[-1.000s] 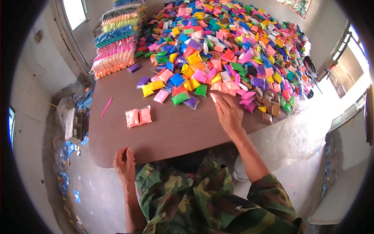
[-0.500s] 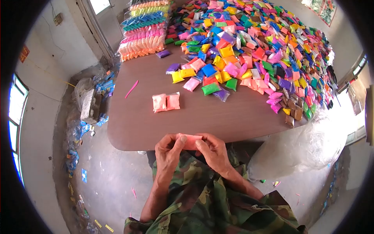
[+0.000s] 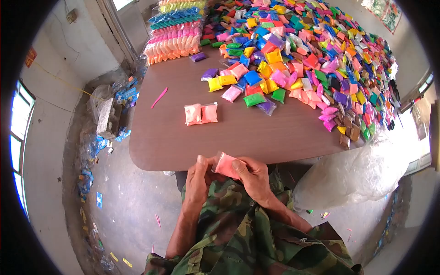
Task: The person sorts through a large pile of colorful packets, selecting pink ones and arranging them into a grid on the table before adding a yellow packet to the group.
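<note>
A small clear packet of salmon-pink soft material, like modelling clay (image 3: 227, 166), is tilted in front of me at the table's near edge. My right hand (image 3: 255, 178) grips its right side, thumb on top and fingers underneath. My left hand (image 3: 197, 182) is at the packet's left edge with the thumb raised away from it; its fingers reach toward the packet and are partly hidden. Beyond my hands, two similar salmon-pink packets (image 3: 201, 113) lie side by side on the brown table (image 3: 183, 142).
A large heap of colourful packets (image 3: 293, 55) covers the table's back and right. Stacked bagged rows (image 3: 175, 34) stand at the back left. A pink strip (image 3: 159, 97) and a purple packet (image 3: 198, 57) lie nearby. A big clear plastic bag (image 3: 348, 176) hangs at the right edge.
The packet has turned and tilted up, showing its clear edge. My left thumb has come off it and lifted, while my right hand keeps its hold. The view has shifted slightly.
</note>
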Motion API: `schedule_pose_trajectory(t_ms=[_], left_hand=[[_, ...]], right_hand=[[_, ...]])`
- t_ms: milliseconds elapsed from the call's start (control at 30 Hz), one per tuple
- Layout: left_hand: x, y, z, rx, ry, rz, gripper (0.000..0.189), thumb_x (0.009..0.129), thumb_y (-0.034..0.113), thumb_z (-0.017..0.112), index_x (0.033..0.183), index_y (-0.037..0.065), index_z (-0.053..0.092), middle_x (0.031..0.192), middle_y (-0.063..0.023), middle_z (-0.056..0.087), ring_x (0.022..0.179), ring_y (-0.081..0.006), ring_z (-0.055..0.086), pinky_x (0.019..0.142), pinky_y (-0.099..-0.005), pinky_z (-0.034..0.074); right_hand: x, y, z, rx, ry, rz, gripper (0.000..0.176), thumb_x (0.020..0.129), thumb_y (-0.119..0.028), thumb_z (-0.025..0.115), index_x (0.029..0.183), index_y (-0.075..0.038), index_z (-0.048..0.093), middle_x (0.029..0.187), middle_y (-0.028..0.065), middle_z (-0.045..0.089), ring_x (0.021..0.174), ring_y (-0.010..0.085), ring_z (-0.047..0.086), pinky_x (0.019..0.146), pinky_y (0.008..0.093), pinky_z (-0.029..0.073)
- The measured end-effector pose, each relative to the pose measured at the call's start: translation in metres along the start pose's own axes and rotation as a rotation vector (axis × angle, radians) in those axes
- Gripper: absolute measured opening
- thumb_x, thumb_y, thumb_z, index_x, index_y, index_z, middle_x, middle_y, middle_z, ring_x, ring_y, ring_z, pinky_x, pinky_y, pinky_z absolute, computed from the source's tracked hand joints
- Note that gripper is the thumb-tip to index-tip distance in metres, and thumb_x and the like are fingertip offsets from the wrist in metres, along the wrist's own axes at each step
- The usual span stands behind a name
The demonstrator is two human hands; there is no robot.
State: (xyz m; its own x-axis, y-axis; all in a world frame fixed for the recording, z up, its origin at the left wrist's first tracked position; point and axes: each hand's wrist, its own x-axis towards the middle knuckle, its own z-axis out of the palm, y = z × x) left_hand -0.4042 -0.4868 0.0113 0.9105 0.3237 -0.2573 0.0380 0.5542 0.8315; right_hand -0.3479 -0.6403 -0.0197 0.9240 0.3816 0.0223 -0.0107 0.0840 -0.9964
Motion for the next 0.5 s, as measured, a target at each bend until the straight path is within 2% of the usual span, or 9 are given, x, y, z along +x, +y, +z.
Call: schedule_pose_trajectory(t_ms=[100,333,433,500], left_hand=[[-0.001,-0.014,-0.014,0.354,-0.080,0.112,0.026,0.106,0.024,0.064,0.097,0.000,0.071,0.082,0.0012,0.068,0.077,-0.0077,0.060,0.070,-0.0240,0.047],[0.002,-0.021,-0.023,0.218,0.008,0.142,0.030,0.106,0.025,0.062,0.088,0.002,0.069,0.076,0.0026,0.062,0.069,-0.0068,0.054,0.065,-0.0249,0.043],[0.000,-0.018,-0.023,0.239,0.023,0.189,0.033,0.108,0.027,0.059,0.083,0.006,0.065,0.074,0.0030,0.059,0.066,-0.0075,0.054,0.061,-0.0255,0.044],[0.000,-0.022,-0.027,0.259,0.069,0.217,0.034,0.108,0.027,0.059,0.082,0.007,0.064,0.074,0.0031,0.059,0.066,-0.0071,0.054,0.061,-0.0251,0.044]], right_hand=[[0.001,-0.005,0.000,-0.044,0.019,-0.003,0.029,0.105,-0.027,0.066,0.105,0.001,0.073,0.080,-0.0046,0.061,0.075,0.0041,0.051,0.067,0.0246,0.045],[-0.002,0.002,-0.005,0.221,-0.133,0.110,0.034,0.110,-0.029,0.057,0.090,-0.002,0.066,0.075,-0.0062,0.056,0.063,0.0018,0.047,0.054,0.0218,0.042],[-0.003,0.000,-0.003,0.217,-0.162,0.124,0.036,0.110,-0.032,0.057,0.095,-0.002,0.069,0.077,-0.0054,0.059,0.061,0.0018,0.050,0.050,0.0209,0.041],[-0.003,-0.002,-0.004,0.096,-0.159,0.097,0.037,0.109,-0.033,0.057,0.098,-0.001,0.071,0.075,-0.0047,0.059,0.061,0.0024,0.051,0.051,0.0213,0.042]])
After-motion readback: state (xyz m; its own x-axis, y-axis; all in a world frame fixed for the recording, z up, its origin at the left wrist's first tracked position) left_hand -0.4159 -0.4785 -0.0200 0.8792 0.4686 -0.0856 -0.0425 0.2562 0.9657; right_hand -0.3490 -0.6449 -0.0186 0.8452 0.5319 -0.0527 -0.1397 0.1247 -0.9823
